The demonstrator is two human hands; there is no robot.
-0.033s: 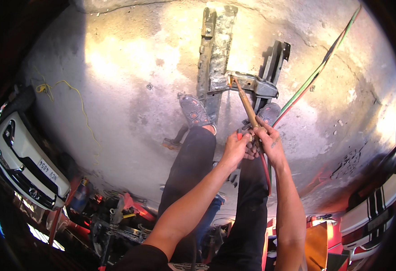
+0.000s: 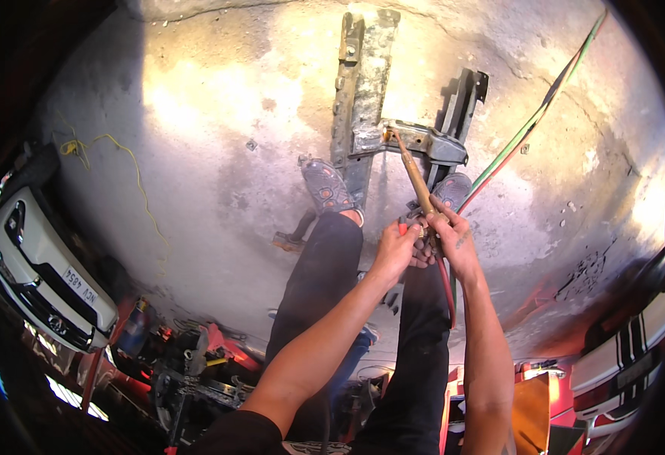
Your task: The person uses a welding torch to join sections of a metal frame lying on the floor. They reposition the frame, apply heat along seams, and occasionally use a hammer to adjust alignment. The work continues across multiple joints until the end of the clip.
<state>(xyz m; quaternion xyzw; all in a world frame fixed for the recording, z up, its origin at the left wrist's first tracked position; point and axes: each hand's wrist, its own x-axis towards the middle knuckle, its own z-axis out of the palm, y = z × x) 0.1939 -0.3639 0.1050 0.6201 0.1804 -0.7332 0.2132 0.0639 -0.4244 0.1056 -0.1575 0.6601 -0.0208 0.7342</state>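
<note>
We've got the torch [image 2: 416, 176] clamped in our right hand [image 2: 454, 239], its long axis running up and slightly left from the grip, tip touching the metal frame [image 2: 363, 91] on the floor. Our left hand [image 2: 397, 249] pinches the valve end just beside the right, both arms stretched forward.

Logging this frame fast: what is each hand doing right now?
Left hand: closed on the base of the brass torch.
Right hand: closed around the torch handle, above the red and green hoses.
</note>
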